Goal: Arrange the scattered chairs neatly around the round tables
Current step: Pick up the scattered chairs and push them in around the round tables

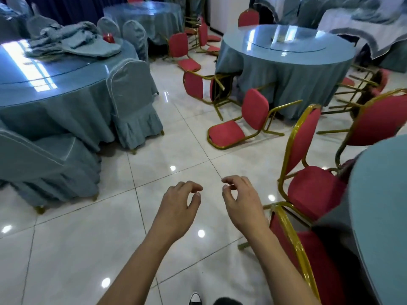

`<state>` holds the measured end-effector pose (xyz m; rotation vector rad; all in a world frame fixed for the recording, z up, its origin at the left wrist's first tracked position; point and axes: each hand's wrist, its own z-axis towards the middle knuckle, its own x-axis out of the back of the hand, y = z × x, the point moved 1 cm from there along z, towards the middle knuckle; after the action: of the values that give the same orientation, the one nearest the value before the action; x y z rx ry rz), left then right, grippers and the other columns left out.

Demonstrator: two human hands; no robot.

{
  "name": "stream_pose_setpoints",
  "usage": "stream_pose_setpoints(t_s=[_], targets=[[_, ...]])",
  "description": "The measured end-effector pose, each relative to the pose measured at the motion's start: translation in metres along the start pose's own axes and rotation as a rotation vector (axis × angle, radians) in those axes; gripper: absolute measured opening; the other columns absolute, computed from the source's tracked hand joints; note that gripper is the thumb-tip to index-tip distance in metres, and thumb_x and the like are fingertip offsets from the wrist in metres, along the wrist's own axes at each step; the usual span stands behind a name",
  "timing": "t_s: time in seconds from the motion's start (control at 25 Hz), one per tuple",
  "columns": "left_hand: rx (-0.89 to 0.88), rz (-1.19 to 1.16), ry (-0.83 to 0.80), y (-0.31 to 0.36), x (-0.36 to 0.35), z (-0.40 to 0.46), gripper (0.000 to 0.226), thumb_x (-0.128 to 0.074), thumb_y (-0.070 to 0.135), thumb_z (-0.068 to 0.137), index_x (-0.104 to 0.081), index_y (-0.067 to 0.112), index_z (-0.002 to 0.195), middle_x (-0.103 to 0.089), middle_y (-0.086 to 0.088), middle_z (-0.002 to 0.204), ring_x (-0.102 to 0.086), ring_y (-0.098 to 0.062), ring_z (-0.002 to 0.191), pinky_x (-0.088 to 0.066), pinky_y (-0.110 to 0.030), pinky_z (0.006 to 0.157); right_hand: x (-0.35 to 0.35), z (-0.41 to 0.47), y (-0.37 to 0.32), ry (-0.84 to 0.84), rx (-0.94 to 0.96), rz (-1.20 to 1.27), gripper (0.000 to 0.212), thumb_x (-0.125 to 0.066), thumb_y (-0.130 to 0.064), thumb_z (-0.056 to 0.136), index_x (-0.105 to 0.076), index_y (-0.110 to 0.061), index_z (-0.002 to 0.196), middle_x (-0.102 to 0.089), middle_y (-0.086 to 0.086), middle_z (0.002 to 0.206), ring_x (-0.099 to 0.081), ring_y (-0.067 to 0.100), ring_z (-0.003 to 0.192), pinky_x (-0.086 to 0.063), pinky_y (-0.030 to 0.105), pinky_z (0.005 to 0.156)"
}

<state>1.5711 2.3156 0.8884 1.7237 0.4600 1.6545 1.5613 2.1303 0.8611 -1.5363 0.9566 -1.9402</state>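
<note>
Both hands empty, fingers loosely curled: left hand (179, 204) and right hand (239, 200) hover side by side over the tiled floor (88, 249). The nearest fallen chair (240, 126) lies ahead and to the right — closer to the right hand — seat flat on the tiles, legs pointing right toward the round table (288, 60). More chairs lie toppled beyond it; two upright chairs (308, 172) stand at right. Glossy floor, likely slippery — a draped banquet room.

A glossy white tiled floor (154, 164) spreads under and ahead of both grips, mirroring small ceiling lights. Far beyond the left grip hangs a dark blue curtain (66, 9). Daylight glares on surfaces at the left.
</note>
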Motion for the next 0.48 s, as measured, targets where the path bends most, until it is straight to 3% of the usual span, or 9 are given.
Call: stream_pose_setpoints(t_s=[0.48], targets=[[-0.051, 0.006, -0.095, -0.026, -0.005, 0.357, 0.02, -0.048, 0.032, 0.102, -0.062, 0.037, 0.116, -0.06, 0.022, 0.113, -0.049, -0.002, 0.112, -0.04, -0.022, 0.092, -0.042, 0.347, 0.039, 0.078, -0.075, 0.078, 0.017, -0.054, -0.028, 0.098, -0.06, -0.036, 0.112, -0.053, -0.017, 0.111, -0.058, 0.0, 0.101, -0.045, 0.023, 0.084]])
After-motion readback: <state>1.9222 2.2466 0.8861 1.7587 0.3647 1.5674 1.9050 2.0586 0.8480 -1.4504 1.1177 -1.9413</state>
